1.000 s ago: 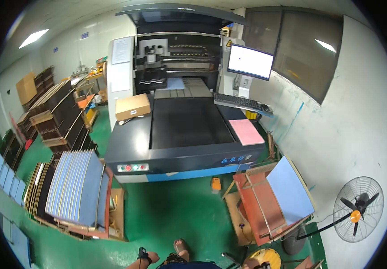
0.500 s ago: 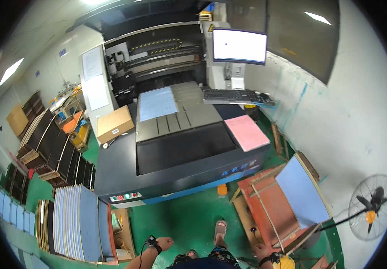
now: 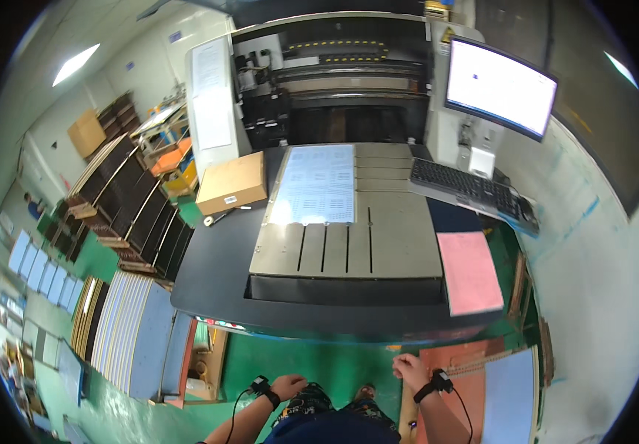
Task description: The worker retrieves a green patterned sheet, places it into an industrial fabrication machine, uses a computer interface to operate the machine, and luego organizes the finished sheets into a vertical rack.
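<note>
My left hand [image 3: 288, 385] hovers in front of my body with its fingers curled in and nothing in them. On the other side, my right hand [image 3: 410, 370] is raised beside the red-brown rack [image 3: 449, 362], its fingers loosely bent and apart, also empty. Both wrists carry a dark strapped device with a cable. Ahead stands a large dark machine [image 3: 208, 259] with a flat grey metal bed [image 3: 401, 229] cut by slots. A pale blue printed sheet [image 3: 315, 185] lies flat on the bed's left part. Neither hand touches the machine.
A cardboard box [image 3: 232, 183] sits on the machine's left side, a pink sheet [image 3: 470, 272] on its right. A keyboard [image 3: 460, 181] and monitor [image 3: 502, 85] stand at right. Blue panels [image 3: 130, 333] are stacked at left; another blue panel [image 3: 510, 396] rests on the right rack.
I am nearer the machine and my view has turned. The grey bed with its blue sheet has slid toward me. My right hand has come up and inward from the lower right.
</note>
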### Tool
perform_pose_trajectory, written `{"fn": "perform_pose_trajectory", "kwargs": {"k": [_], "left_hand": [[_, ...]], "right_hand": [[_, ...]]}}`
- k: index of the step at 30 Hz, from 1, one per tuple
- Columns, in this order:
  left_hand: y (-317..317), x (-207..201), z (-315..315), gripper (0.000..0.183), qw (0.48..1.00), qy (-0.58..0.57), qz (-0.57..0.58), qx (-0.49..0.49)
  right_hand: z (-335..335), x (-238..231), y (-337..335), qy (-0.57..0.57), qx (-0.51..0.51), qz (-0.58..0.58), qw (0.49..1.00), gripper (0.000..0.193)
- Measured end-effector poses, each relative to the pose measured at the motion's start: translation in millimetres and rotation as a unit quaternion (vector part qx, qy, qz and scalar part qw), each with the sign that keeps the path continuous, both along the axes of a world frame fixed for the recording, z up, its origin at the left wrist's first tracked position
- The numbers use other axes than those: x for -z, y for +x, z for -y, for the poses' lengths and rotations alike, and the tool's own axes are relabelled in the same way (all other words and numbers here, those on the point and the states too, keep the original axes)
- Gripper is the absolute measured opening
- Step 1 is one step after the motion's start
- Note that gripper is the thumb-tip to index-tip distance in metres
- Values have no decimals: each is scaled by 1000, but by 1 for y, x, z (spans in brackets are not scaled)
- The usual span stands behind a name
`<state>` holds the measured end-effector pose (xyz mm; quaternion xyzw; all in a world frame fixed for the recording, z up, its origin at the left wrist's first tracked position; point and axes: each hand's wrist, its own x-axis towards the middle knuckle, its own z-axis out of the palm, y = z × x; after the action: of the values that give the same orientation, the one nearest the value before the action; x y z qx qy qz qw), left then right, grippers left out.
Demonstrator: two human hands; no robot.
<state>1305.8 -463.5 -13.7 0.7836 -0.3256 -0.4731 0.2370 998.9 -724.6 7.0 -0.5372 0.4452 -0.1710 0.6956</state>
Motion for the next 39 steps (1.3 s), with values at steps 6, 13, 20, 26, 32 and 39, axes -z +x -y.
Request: {"fn": "perform_pose_trajectory", "kwargs": {"k": [6, 13, 20, 26, 32, 39], "left_hand": [[21, -52, 69, 32, 995, -76, -30, -59], [137, -72, 155, 27, 963, -195, -71, -171], [245, -76, 227, 21, 958, -230, 139, -102], [291, -61, 258, 18, 963, -194, 108, -150], [311, -50, 281, 17, 943, -280, 119, -131], [318, -51, 291, 24, 910, -243, -161, -294]], "right_hand": [[85, -49, 85, 134, 66, 115, 982, 11], [172, -61, 190, 190, 109, 190, 957, 15], [249, -63, 287, 154, 138, 134, 969, 19], [321, -58, 377, 78, 140, 76, 984, 21], [365, -55, 433, 186, 238, -3, 953, 28], [333, -86, 438, 15, 22, 66, 997, 39]]}}
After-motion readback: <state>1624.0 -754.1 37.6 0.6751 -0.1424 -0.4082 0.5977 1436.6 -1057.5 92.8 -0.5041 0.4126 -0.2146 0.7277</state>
